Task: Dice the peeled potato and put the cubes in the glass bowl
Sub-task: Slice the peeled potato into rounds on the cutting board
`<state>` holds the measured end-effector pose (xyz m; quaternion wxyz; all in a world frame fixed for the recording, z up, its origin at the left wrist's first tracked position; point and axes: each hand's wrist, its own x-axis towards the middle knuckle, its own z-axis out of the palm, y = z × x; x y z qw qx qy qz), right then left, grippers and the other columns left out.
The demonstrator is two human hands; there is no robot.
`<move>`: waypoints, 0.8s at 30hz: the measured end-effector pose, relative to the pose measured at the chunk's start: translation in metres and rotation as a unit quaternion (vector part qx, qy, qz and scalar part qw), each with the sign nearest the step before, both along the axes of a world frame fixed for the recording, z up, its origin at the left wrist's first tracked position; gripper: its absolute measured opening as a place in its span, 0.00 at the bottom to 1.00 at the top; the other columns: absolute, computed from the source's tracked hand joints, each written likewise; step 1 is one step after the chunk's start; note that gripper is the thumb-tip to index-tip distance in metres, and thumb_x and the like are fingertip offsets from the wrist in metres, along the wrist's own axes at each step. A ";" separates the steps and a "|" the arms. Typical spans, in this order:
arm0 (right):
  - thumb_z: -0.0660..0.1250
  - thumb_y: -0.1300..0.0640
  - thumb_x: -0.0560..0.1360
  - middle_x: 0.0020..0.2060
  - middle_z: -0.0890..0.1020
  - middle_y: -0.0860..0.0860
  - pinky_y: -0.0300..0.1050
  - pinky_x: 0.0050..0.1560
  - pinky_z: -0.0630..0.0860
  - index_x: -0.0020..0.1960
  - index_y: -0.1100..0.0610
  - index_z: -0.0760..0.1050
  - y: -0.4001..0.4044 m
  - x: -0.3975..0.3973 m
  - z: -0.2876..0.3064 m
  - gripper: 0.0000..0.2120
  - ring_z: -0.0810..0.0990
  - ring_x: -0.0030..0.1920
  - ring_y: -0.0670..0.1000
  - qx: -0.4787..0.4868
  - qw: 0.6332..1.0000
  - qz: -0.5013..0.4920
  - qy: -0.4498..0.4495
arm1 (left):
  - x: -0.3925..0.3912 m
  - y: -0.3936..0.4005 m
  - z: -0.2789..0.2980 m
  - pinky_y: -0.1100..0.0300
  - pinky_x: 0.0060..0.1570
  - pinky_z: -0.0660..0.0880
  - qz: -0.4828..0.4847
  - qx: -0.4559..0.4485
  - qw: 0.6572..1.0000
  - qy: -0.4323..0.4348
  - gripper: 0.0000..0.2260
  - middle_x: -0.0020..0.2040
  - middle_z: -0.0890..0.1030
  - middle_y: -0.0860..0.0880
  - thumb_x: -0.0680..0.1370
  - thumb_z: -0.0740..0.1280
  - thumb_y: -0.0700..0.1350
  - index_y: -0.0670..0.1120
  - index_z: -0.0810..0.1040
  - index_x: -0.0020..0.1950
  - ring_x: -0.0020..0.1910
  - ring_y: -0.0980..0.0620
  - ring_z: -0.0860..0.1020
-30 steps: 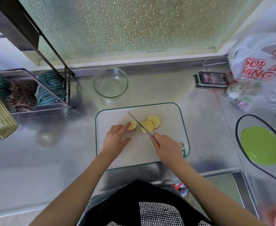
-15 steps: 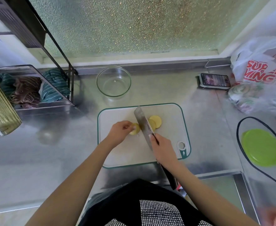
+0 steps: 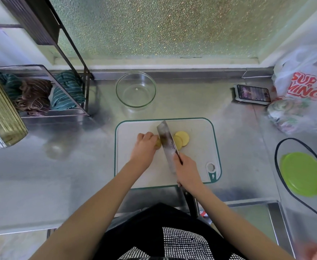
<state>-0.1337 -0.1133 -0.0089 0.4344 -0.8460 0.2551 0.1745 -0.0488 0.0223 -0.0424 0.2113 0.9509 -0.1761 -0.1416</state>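
Note:
A white cutting board [image 3: 135, 128] with a green rim lies on the steel counter. My left hand [image 3: 143, 147] curls over the remaining piece of peeled potato [image 3: 158, 143], which is mostly hidden under my fingers. My right hand [image 3: 186, 170] grips the handle of a cleaver [image 3: 167, 142], index finger along the spine; the blade stands just right of the potato piece. Two yellow potato slices [image 3: 182, 138] overlap to the right of the blade. The glass bowl [image 3: 135, 89] stands behind the board with only a tiny speck inside.
A wire rack [image 3: 41, 94] with folded cloths stands at the left. At the back right are a phone [image 3: 252, 94] and a plastic bag [image 3: 303, 85]. A green lid [image 3: 302, 173] ringed by a black cable lies at the right. A sink edge [image 3: 273, 207] runs along the front right.
The cleaver's flat side has turned up toward the camera and sits against the potato piece. My left hand has curled more tightly over the potato piece.

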 end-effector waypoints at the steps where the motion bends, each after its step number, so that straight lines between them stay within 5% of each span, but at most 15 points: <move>1: 0.53 0.43 0.80 0.31 0.74 0.50 0.61 0.41 0.78 0.35 0.49 0.66 0.000 0.000 0.000 0.17 0.75 0.33 0.57 0.004 1.000 -0.003 0.003 | -0.001 0.001 -0.001 0.59 0.57 0.63 -0.006 -0.002 1.000 -0.001 0.14 0.62 0.72 0.47 0.79 0.61 0.42 0.46 0.71 0.64 0.57 0.45 0.66; 4: 0.54 0.45 0.80 0.29 0.70 0.49 0.56 0.35 0.77 0.34 0.50 0.65 0.001 0.000 0.000 0.17 0.72 0.29 0.55 0.026 0.999 -0.029 0.007 | -0.004 0.005 -0.001 0.61 0.56 0.63 0.040 -0.064 0.997 0.013 0.13 0.60 0.75 0.47 0.77 0.64 0.42 0.46 0.74 0.62 0.57 0.45 0.68; 8: 0.53 0.48 0.81 0.26 0.68 0.53 0.39 0.19 0.64 0.35 0.55 0.64 0.006 -0.002 -0.001 0.18 0.70 0.18 0.51 0.097 0.992 -0.079 0.003 | -0.003 0.015 0.003 0.62 0.53 0.67 0.082 -0.115 0.989 0.038 0.12 0.54 0.79 0.47 0.75 0.68 0.42 0.45 0.78 0.58 0.53 0.47 0.74; 13: 0.52 0.48 0.82 0.23 0.69 0.55 0.43 0.21 0.68 0.38 0.57 0.66 0.020 -0.004 -0.011 0.19 0.70 0.18 0.51 0.179 0.974 -0.137 -0.015 | 0.002 0.020 0.009 0.67 0.48 0.65 0.057 -0.117 0.991 0.042 0.11 0.50 0.81 0.48 0.74 0.69 0.40 0.45 0.80 0.56 0.48 0.49 0.75; 19: 0.52 0.45 0.82 0.19 0.68 0.56 0.43 0.22 0.67 0.38 0.60 0.66 0.033 -0.007 -0.031 0.22 0.68 0.17 0.52 0.195 0.962 -0.185 -0.046 | 0.005 0.019 0.013 0.56 0.51 0.75 0.079 -0.150 0.984 0.063 0.10 0.46 0.83 0.48 0.72 0.71 0.37 0.44 0.83 0.52 0.44 0.49 0.79; 24: 0.52 0.44 0.81 0.19 0.69 0.56 0.44 0.24 0.68 0.39 0.68 0.68 0.033 -0.008 -0.036 0.27 0.70 0.18 0.53 0.212 0.959 -0.186 -0.033 | 0.007 0.018 0.012 0.70 0.49 0.73 0.128 -0.149 0.976 0.096 0.10 0.48 0.83 0.49 0.70 0.73 0.37 0.44 0.83 0.50 0.44 0.54 0.79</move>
